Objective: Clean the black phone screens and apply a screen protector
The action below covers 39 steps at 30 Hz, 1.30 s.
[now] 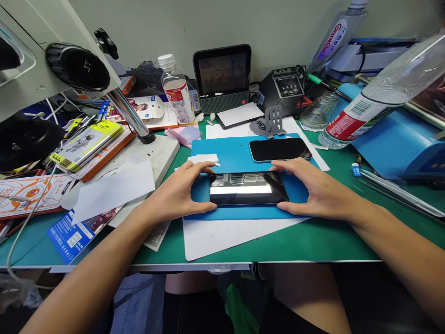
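A dark smartphone (pixel 248 189) lies lengthwise across a blue mat (pixel 229 147), its glossy screen mirroring a bright light. At its left end, my left hand (pixel 186 190) grips the long edges between thumb and fingers. My right hand (pixel 309 188) does the same at the right end, thumb on the near edge and fingers on the far one. Just behind, a second phone (pixel 281 150) with a black screen rests on the mat, close to my right fingertips. A folded white tissue (pixel 203 158) sits by the mat's left side, near my left fingers.
A microscope-like stand (pixel 128 111) rises at left beside stacked boxes (pixel 86 144). Behind are a drink bottle (pixel 177 90), a small display (pixel 222 72) and a grey phone holder (pixel 273 121). A large water bottle (pixel 361 113) leans at right near a glass jar (pixel 321 110).
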{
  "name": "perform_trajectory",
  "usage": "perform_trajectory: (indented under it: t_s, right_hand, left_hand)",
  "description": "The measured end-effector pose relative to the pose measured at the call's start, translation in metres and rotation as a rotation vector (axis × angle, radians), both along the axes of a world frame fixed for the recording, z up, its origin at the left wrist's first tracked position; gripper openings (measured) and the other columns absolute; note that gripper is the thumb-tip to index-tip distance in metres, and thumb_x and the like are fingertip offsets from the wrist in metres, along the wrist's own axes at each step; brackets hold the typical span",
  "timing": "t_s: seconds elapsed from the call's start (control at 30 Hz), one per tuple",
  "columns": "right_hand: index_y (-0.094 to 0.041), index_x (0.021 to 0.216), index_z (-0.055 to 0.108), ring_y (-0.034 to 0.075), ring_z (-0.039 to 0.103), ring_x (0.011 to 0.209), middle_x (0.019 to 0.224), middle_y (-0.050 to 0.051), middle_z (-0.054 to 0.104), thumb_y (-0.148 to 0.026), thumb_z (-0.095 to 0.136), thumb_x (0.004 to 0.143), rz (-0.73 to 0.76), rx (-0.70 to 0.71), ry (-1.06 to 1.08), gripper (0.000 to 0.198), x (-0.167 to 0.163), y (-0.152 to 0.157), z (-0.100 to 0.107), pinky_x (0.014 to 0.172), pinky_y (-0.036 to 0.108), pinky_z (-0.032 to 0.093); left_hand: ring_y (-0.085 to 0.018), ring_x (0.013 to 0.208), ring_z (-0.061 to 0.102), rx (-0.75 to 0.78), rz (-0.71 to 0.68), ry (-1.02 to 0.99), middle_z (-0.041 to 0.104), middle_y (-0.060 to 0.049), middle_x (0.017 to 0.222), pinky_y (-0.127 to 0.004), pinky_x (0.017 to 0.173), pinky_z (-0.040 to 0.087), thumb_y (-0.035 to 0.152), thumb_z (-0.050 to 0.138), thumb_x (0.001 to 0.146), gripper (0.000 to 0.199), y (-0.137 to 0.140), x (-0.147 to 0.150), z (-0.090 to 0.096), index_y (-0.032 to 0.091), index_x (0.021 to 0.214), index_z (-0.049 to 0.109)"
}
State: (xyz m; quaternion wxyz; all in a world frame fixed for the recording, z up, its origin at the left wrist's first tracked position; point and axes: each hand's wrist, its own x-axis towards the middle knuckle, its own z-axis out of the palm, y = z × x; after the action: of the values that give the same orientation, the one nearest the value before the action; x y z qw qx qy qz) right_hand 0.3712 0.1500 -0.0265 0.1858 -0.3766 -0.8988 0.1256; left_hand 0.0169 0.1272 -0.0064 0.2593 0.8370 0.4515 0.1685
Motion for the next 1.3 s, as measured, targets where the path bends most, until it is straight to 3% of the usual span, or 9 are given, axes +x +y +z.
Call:
perform_trajectory:
  t_s: [0.93, 1.17, 1.3]
  right_hand:
    - [-0.023, 0.147, 0.047, 0.035, 0.059, 0.116, 0.132, 0.013, 0.062, -0.058, 0.072, 0.082, 0.037, 0.018, -0.021, 0.078, 0.004, 0.003, -0.003, 0.095, 0.049, 0.053]
    - [-0.029, 0.161, 0.028, 0.036, 0.057, 0.120, 0.138, 0.012, 0.059, -0.071, 0.072, 0.078, 0.027, 0.011, 0.012, 0.102, 0.009, 0.005, -0.006, 0.097, 0.052, 0.053]
    - [-0.035, 0.164, 0.021, 0.037, 0.057, 0.121, 0.141, 0.011, 0.057, -0.083, 0.048, 0.085, -0.016, 0.032, 0.209, 0.097, 0.013, 0.005, -0.003, 0.100, 0.055, 0.051]
  left_hand:
    - [-0.026, 0.123, 0.052, 0.048, 0.001, 0.033, 0.061, -0.004, 0.139, -0.043, 0.100, 0.049, 0.039, 0.079, 0.081, 0.076, 0.004, 0.000, -0.006, 0.029, 0.147, 0.041]
    - [-0.028, 0.126, 0.051, 0.069, -0.011, 0.052, 0.060, -0.006, 0.140, -0.043, 0.102, 0.047, 0.045, 0.077, 0.082, 0.078, 0.003, -0.001, -0.005, 0.028, 0.149, 0.039]
    - [-0.029, 0.125, 0.053, 0.105, 0.039, -0.019, 0.053, -0.009, 0.146, -0.042, 0.101, 0.047, 0.055, 0.065, 0.089, 0.071, 0.002, -0.001, -0.005, 0.024, 0.148, 0.041]
